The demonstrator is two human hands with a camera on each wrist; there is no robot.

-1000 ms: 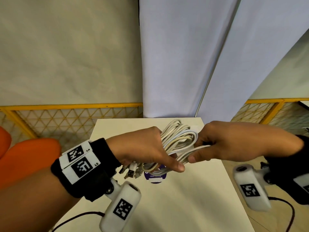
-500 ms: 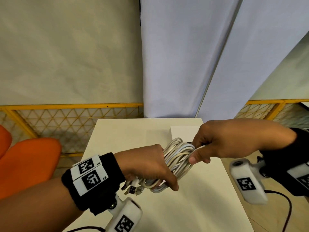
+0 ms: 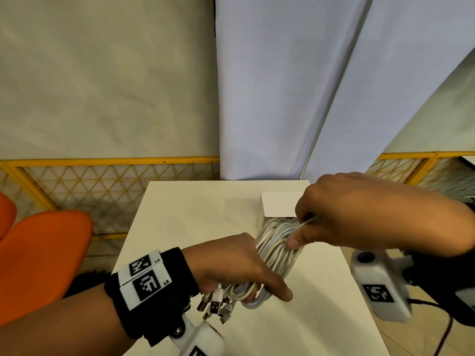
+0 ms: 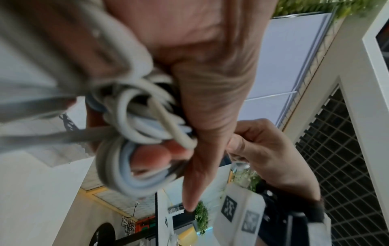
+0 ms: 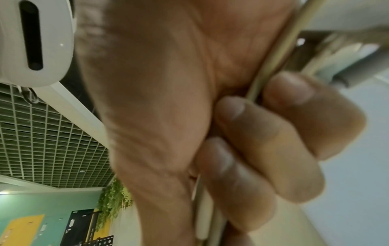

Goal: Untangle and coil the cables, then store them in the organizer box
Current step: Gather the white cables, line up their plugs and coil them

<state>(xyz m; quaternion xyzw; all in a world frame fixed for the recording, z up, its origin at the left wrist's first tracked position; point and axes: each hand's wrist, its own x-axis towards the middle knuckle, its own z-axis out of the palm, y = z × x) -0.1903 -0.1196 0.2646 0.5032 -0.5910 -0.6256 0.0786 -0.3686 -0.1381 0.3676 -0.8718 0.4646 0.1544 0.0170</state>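
The left hand [image 3: 231,268] grips the near end of a bundle of white cables [image 3: 276,250], its fingers curled round the looped strands while the index finger sticks out straight toward the right; in the left wrist view the fingertips [image 4: 151,155] show through the loops, pressed against the coil. A cluster of USB plugs [image 3: 214,305] hangs from the bundle just below this hand, above the near part of the white table [image 3: 185,217]. The right hand [image 3: 359,214] holds the far end of the same bundle: its thumb and curled fingers pinch a single thin white strand [image 3: 307,221] that leads off the top of the coil, and the right wrist view shows that strand [image 5: 271,55] running between the palm and the bent fingers [image 5: 269,129]. The bundle is held in the air over the right half of the table, stretching from the left hand up and away to the right hand, its far end close in front of a white box [image 3: 279,206] that sits at the far right of the tabletop. Whether the cables touch the box cannot be told. An orange chair [image 3: 43,255] stands left of the table, and a yellow mesh fence [image 3: 102,191] runs behind it.
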